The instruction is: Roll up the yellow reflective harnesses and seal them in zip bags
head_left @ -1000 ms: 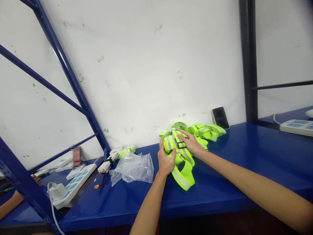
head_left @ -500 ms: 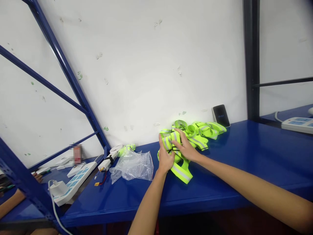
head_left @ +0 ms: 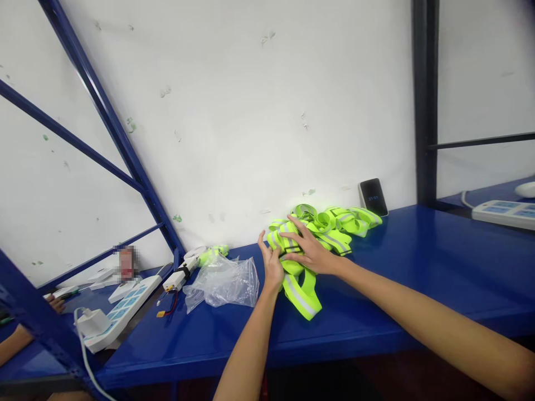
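Over on the left, the white pack [head_left: 178, 278] is trailed by a red lead [head_left: 172, 305], which could be hooked if the left forearm were swung wide. Next comes the clear plastic bag [head_left: 223, 284], light and easily dragged by a brushing wrist.

Now the middle: the yellow-green strap bundle [head_left: 274, 239] is held between both hands over the bench [head_left: 438, 245], its left side cupped by the fingers of the left hand [head_left: 273, 268], its top and right side grasped by the spread fingers of the right hand [head_left: 313, 253]. Soft folds could be sprung open here if pressure were eased. The loose loop [head_left: 300, 295] below could be pinned under a wrist. To the right, the strap heap [head_left: 355, 220] might be pulled along if tails are tangled; that cannot be told. The phone [head_left: 373, 197] could then be toppled.

And room? Leftward, it is pinched by the bag; behind, by the wall [head_left: 251, 122]; nearest, by the bench's front edge. Rightward, the broadest stretch is offered.
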{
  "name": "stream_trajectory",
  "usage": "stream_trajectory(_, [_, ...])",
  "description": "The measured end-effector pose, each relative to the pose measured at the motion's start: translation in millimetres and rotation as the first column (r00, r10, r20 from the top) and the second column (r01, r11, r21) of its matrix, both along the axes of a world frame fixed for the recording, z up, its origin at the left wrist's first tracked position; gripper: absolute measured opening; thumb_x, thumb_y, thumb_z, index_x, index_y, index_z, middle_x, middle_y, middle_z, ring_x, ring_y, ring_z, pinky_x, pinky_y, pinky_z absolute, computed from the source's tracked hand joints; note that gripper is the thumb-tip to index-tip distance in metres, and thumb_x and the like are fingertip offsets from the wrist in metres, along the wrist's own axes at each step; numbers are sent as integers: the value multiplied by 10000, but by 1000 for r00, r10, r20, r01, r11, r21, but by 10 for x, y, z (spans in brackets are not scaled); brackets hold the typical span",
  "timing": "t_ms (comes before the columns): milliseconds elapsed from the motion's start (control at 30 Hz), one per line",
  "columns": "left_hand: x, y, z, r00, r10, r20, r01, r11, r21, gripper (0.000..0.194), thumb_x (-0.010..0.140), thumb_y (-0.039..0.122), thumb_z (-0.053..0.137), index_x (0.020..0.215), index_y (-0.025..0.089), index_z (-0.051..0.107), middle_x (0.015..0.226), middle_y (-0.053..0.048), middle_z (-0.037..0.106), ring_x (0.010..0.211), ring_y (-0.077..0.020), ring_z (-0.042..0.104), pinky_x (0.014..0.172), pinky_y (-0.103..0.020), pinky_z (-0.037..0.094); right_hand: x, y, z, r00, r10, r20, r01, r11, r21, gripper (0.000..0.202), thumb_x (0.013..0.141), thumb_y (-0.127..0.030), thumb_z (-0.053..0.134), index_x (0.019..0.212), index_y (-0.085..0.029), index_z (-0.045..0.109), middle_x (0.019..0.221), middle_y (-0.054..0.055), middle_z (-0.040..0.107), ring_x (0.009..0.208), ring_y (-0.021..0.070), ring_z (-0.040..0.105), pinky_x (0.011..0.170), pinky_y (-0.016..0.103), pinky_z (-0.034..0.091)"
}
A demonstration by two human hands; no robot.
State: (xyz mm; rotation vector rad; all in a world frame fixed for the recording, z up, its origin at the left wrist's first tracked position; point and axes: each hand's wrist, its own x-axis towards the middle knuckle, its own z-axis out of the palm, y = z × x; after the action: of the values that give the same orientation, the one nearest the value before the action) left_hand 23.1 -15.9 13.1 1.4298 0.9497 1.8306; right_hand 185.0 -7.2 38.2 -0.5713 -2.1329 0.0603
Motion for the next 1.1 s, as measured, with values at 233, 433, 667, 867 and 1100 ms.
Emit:
stream_trajectory(233, [-36, 18, 56, 989, -46, 138, 48, 999, -17, 818, 765, 420, 710, 1439, 222, 293, 800, -26, 668, 729, -155, 666, 672, -241, 490, 162, 166, -21, 996, 61, 66, -43, 968, -248, 904, 723, -592, 695, 1483, -303, 299, 1485, 121, 232, 1385, 354, 285, 1107, 495, 302])
stream_trajectory(433, [-3, -34, 88, 999, -4, 47, 4, 1000, 7, 723, 773, 491, 683, 1363, 177, 409, 791, -37, 685, 698, -155, 656, 638, -235, 489, 173, 230, -9, 984, 150, -96, -178, 842, -510, 736, 741, -476, 708, 1401, -254, 468, 1365, 93, 493, 1295, 316, 429, 1101, 495, 309])
stream_trajectory(667, [13, -89, 77, 964, 159, -215, -137, 984, 111, 670, 863, 505, 565, 1428, 210, 357, 969, -52, 675, 886, -178, 650, 805, -295, 505, 174, 156, 51, 959, 126, -253, -251, 787, -563, 589, 659, -365, 788, 1217, -233, 653, 1195, 39, 669, 1136, 328, 590, 1018, 474, 433])
stream_trajectory(867, [65, -90, 22, 961, 60, -270, -35, 995, 96, 662, 928, 495, 450, 1489, 220, 231, 1421, -104, 474, 1281, -220, 485, 1052, -354, 401, 107, 210, -9, 936, -21, -351, -159, 865, -476, 499, 709, -422, 752, 1160, -221, 676, 1199, 65, 668, 1173, 337, 564, 1046, 504, 391])
stream_trajectory(1100, [85, -136, -6, 937, -47, -347, 77, 994, 72, 727, 931, 488, 452, 1516, 236, 103, 1500, -116, 363, 1328, -230, 433, 1088, -375, 365, -23, 219, -95, 877, -22, -480, -262, 816, -515, 559, 756, -545, 682, 1192, -201, 620, 1253, 88, 630, 1209, 306, 532, 1072, 493, 361])
